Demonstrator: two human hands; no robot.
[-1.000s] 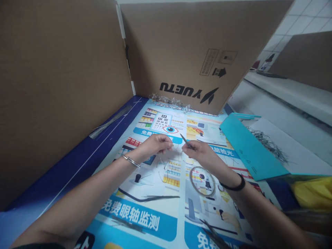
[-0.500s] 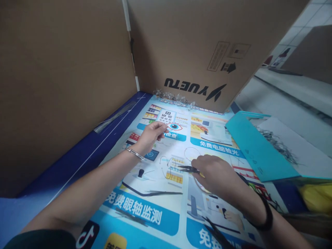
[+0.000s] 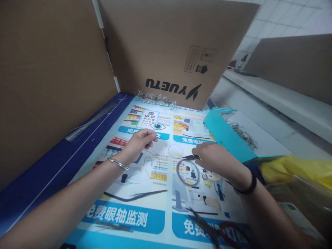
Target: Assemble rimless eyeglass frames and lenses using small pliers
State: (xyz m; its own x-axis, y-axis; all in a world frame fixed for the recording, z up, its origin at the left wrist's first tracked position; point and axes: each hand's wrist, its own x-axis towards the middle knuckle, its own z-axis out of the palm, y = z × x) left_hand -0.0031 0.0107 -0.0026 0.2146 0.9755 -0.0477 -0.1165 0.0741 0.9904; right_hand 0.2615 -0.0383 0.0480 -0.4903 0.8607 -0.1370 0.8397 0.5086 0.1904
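Note:
My left hand (image 3: 144, 140) is closed, thumb and fingertips pinched together above the printed mat (image 3: 166, 193); what it pinches is too fine to make out. My right hand (image 3: 218, 157) is closed around small needle-nose pliers (image 3: 191, 157), their dark jaws pointing left. A thin wire loop (image 3: 175, 151) shows just left of the jaws, between the two hands. Under the pliers lies a coil ring of wire (image 3: 188, 173). Bent thin wire (image 3: 149, 167) lies below my left hand. Red-handled pliers or cutters (image 3: 210, 228) rest near the front edge.
Cardboard panels (image 3: 166, 45) stand behind and to the left. Clear crinkled bits (image 3: 155, 97) lie along the back panel. A turquoise folder (image 3: 225, 135) at right bears a heap of thin wires (image 3: 242, 133). Beside it is yellow plastic (image 3: 293, 169). Dark wire strands (image 3: 150, 194) lie on the mat.
The view has swung to the right, so the scene sits further left. The coil ring now shows under the pliers. Both hands remain closed, the right one still on the pliers.

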